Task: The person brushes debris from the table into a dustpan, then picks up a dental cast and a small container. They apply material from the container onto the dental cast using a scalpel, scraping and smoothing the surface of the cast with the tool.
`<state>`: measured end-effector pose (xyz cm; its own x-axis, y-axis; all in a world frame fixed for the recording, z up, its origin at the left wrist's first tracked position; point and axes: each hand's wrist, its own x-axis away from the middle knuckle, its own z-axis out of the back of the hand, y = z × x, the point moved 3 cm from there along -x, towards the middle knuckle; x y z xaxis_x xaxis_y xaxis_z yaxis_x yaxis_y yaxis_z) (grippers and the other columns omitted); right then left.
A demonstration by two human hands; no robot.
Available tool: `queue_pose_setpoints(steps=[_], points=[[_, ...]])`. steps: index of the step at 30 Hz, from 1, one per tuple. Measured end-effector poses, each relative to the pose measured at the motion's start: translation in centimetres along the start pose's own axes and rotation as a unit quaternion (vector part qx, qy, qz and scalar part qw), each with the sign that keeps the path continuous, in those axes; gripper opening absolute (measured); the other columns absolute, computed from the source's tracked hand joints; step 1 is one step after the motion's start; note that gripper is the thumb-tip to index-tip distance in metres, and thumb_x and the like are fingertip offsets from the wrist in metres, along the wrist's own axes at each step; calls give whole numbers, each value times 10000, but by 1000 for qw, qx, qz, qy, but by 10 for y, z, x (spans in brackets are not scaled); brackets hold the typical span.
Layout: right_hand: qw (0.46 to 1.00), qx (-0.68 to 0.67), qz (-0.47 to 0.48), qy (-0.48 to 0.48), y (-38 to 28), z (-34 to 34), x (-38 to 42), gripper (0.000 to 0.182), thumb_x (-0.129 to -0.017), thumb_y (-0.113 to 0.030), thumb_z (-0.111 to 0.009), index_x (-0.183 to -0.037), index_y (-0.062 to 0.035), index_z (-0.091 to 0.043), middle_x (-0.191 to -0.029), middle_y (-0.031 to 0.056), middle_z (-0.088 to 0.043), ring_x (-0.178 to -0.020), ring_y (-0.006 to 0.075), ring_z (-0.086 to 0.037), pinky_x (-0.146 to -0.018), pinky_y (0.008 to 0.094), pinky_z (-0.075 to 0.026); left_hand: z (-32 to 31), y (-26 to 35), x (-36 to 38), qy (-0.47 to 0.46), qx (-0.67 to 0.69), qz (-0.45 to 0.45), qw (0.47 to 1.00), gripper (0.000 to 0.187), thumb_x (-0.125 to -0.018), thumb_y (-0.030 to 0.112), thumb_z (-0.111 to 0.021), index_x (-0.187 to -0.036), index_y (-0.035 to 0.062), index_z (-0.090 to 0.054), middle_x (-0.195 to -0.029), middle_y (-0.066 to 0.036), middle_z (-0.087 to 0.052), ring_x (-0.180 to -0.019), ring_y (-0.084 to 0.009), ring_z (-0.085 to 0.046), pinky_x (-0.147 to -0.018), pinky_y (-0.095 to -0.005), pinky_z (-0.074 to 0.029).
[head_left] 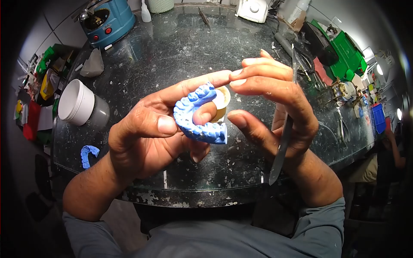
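A blue horseshoe-shaped dental model [186,114] with teeth along its curve is held up by my left hand [144,129], thumb on its outer left side and a fingertip showing inside the arch. To its right is my right hand [282,112], thumb and fingers apart and curved toward the model without visibly gripping it. A long metal spatula [282,150] lies across the right palm side, held by the hand, its flat blade pointing down. Behind the model, a round pale piece [222,98] is partly hidden by the left hand.
A second blue arch [87,155] lies at the table's left edge, below a white tub [76,103]. A blue machine [107,23] stands at the back left. Pliers [343,129], a green box [344,51] and tools crowd the right side.
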<state>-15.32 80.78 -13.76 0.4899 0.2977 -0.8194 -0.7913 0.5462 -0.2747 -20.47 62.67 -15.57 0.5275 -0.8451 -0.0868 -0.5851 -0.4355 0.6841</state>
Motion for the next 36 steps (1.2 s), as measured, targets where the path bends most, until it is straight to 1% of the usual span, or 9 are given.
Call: queue_pose_setpoints(steps=[5,8,11,14,20,23,26,30,36], points=[[1000,0,-11,-7,-1,-2,-1,352,-781,-143,-780,-1068,-14,-621,-1052,138,-673,-1079,292,-606,-1038,525,-371,2,-3,2,31,18,7,999,888,-728,171,-576,-1440,-146,-151,-905,-105,-493,-697,-203,-549,-587,-293,-501],[999,12,-23,-27,-1,-2,-2,346,-771,-131,-782,-1062,-14,-637,-1064,132,-678,-1073,277,-609,-1028,501,-380,7,-4,2,-14,58,12,998,893,-726,158,-578,-1435,-159,-138,-923,-133,-508,-697,-196,-548,-603,-296,-516],[998,7,-51,-23,-2,-2,-4,339,-764,-122,-780,-1056,-15,-646,-1059,125,-683,-1069,264,-610,-1020,482,-385,8,-5,3,-21,89,6,996,885,-727,141,-576,-1422,-180,-133,-956,-177,-526,-708,-188,-555,-665,-306,-540],[997,31,-36,-52,-2,-3,-4,337,-765,-130,-777,-1054,-14,-647,-1057,127,-683,-1070,263,-609,-1020,479,-383,9,-7,3,-22,86,2,996,875,-734,128,-574,-1416,-189,-125,-958,-210,-536,-732,-187,-578,-714,-294,-555],[997,14,-63,-29,0,-2,-1,278,-795,-134,-753,-1021,-24,-635,-1061,132,-675,-1063,265,-607,-1053,504,-332,12,-4,-2,-28,1,-9,1000,778,-838,220,-559,-1402,-171,-194,-1003,-211,-587,-810,-188,-616,-682,-265,-546],[997,2,-83,-12,2,-1,0,252,-808,-131,-742,-1005,-30,-623,-1050,124,-673,-1059,262,-605,-1061,516,-316,16,1,-1,3,-50,-40,998,681,-921,323,-493,-1386,-127,-281,-1016,-162,-620,-867,-188,-611,-696,-263,-533],[995,12,-98,-12,3,-1,1,247,-815,-141,-739,-1002,-33,-619,-1025,112,-669,-1059,255,-603,-1060,517,-318,10,1,0,60,-93,-42,993,689,-914,342,-503,-1381,-123,-300,-1031,-168,-615,-907,-192,-603,-706,-278,-524],[996,7,-88,-2,5,0,1,248,-824,-157,-738,-999,-33,-612,-987,100,-663,-1047,252,-609,-1052,512,-332,10,0,0,41,-99,-50,993,704,-896,361,-508,-1377,-118,-321,-1087,-165,-602,-981,-193,-584,-734,-296,-506],[997,5,-75,11,5,2,1,255,-829,-152,-739,-1010,-32,-605,-971,92,-656,-1018,246,-623,-1044,509,-348,9,2,0,17,-179,-56,982,747,-860,355,-514,-1402,-114,-307,-1214,-163,-564,-1067,-178,-557,-758,-300,-492]])
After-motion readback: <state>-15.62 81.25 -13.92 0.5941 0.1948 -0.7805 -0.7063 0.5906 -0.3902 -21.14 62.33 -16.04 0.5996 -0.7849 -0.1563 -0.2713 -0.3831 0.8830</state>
